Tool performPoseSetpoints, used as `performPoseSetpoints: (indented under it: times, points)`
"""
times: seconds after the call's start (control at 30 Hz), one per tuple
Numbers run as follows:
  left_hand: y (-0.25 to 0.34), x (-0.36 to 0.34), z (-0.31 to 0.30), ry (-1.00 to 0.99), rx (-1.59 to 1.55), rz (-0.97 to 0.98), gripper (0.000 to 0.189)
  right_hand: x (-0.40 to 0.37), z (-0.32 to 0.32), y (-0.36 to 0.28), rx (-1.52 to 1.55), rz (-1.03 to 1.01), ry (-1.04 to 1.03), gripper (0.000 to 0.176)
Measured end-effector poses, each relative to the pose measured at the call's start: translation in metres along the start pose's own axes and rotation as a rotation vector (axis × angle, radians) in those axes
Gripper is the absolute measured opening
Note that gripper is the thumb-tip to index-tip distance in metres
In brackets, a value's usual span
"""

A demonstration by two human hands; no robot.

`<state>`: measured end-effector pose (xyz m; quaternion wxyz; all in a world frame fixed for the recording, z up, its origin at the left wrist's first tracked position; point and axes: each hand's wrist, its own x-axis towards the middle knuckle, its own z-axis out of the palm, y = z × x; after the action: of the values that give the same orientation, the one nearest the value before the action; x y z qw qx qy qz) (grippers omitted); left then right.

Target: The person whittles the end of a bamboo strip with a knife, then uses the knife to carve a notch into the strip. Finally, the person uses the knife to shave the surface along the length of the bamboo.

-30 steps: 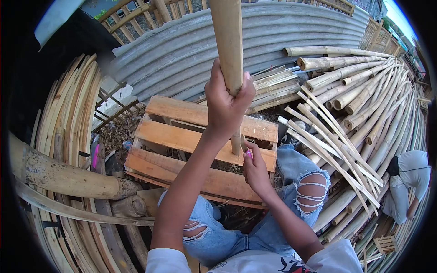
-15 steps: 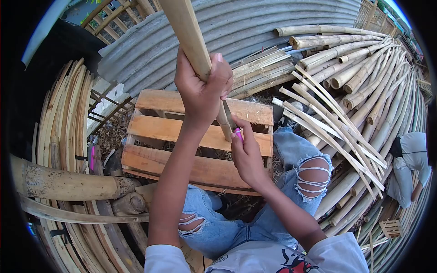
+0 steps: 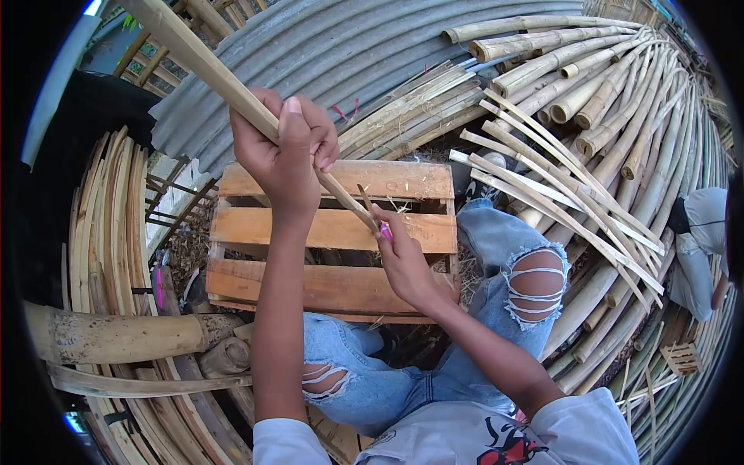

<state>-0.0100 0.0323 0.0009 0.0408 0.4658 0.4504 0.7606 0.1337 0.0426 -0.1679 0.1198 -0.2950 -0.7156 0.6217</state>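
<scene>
My left hand (image 3: 271, 155) is wrapped round a long split bamboo strip (image 3: 209, 70) that slants from the upper left down toward the slatted wooden crate (image 3: 310, 283). Closed on a knife (image 3: 386, 231) with a pink handle, my right hand (image 3: 407, 267) is at the strip's lower end. The narrow blade points up and away, close beside the strip. Part of the handle is hidden by my fingers. The crate stands between my legs, beneath both hands, with a few thin shavings on its slats.
Bamboo poles (image 3: 566, 108) and loose split strips (image 3: 558, 201) are piled on the right. More strips (image 3: 108, 225) and a thick bamboo pole (image 3: 124, 333) lie left. Behind the crate is corrugated sheeting (image 3: 364, 62). A person (image 3: 701, 240) bends at far right.
The bamboo strip has tilted further left, and my left hand has moved left and slightly down with it. My right hand has shifted slightly left, the knife blade now showing apart from the strip.
</scene>
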Motion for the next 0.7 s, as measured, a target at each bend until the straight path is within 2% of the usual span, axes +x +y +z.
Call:
performPoseSetpoints:
  times: [0.17,0.23,0.37,0.5,0.53,0.6,0.7]
  points:
    - [0.000,-0.002,-0.003,-0.056,-0.020,-0.011,0.016,0.003,-0.001,0.017,-0.047,0.019,-0.004,0.034]
    - [-0.001,0.000,-0.001,-0.023,-0.013,-0.007,0.016,0.001,-0.015,-0.007,-0.003,-0.003,-0.067,0.037]
    - [-0.004,0.004,-0.015,0.009,-0.026,-0.002,0.016,-0.017,0.003,0.041,-0.161,0.008,-0.030,0.035]
    - [-0.006,0.011,-0.025,0.111,-0.040,-0.008,0.018,-0.007,-0.022,-0.005,-0.067,0.003,-0.086,0.035]
    - [-0.007,0.012,-0.030,0.110,-0.038,-0.012,0.018,-0.010,-0.016,0.009,-0.064,0.006,-0.086,0.035]
    - [-0.008,0.014,-0.037,0.085,-0.100,-0.018,0.016,-0.014,-0.004,0.036,-0.271,0.061,-0.101,0.034]
    - [-0.008,0.013,-0.037,0.092,-0.093,0.002,0.015,-0.005,-0.011,0.039,-0.160,-0.011,-0.098,0.035]
